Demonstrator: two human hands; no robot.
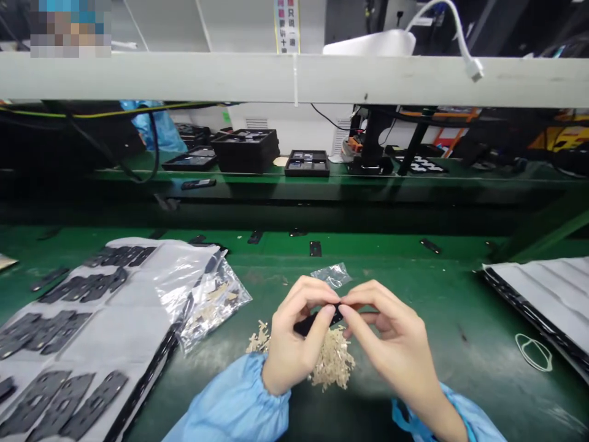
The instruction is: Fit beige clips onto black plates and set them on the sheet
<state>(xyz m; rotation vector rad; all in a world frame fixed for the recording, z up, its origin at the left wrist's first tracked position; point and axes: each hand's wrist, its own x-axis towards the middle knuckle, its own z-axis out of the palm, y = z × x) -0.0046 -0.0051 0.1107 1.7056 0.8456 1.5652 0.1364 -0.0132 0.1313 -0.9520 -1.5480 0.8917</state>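
Between my two hands is a small flat black plastic part (304, 325), partly hidden by the fingers. My left hand (294, 344) is closed around its left side, thumb on top. At its right end, the thumb and index finger of my right hand (391, 337) pinch together; whether they grip the part itself or something tiny on it is hidden. Directly beneath lies a pile of small beige, thin metallic-looking pieces (334, 362), with more of them (258, 339) left of my left hand. A small clear plastic bag (332, 275) rests just beyond my fingertips.
At left, a white-lined tray (138, 307) carries rows of black parts (94, 405); a clear bag of beige pieces (216, 304) overlaps its edge. Another white-lined tray (552, 282) and a rubber band (534, 352) are at right. Stacked black trays (246, 150) stand on the back shelf.
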